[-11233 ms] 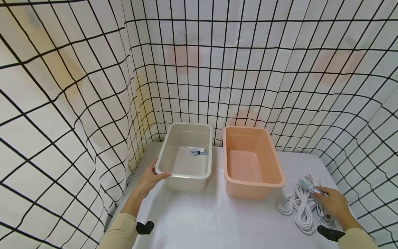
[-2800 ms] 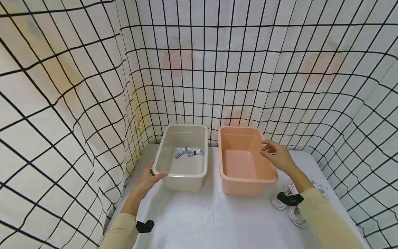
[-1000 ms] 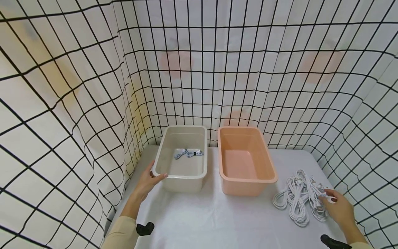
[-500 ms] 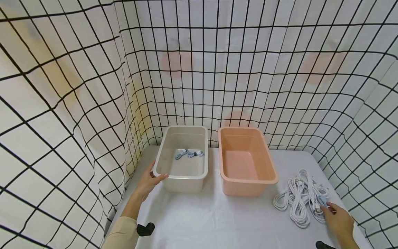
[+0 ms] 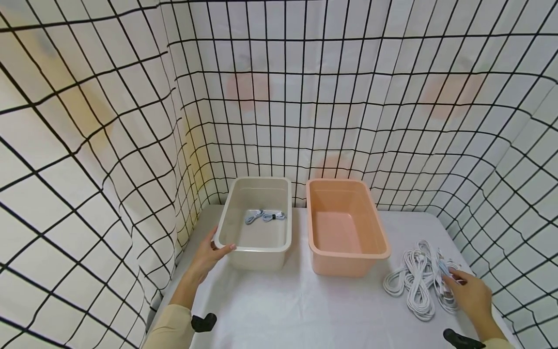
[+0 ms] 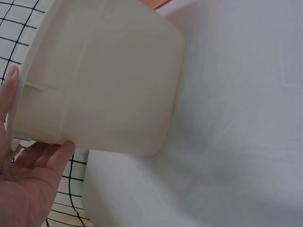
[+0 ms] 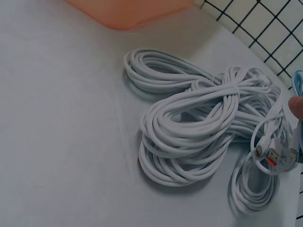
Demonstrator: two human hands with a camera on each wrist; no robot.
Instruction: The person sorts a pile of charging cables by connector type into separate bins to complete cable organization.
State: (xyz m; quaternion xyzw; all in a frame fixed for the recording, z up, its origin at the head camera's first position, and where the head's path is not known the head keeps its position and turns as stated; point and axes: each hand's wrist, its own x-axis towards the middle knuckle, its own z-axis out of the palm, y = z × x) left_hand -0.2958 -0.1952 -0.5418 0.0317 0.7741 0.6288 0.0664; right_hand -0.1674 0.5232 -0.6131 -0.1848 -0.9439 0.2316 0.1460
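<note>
Narrow gap between both bins (image 5: 260,236)

No text, label, brand, number or sign can be read on anything in these views

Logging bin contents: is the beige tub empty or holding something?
The beige tub holds something but is far from full: the head view shows two small cable bundles on its floor, much of it bare.

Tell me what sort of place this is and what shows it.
Probably a small sorting booth or work station, though the pictures don't settle its use: black wire mesh walls in a white table, which holds a beige tub, an orange tub and a heap of white cables.
</note>
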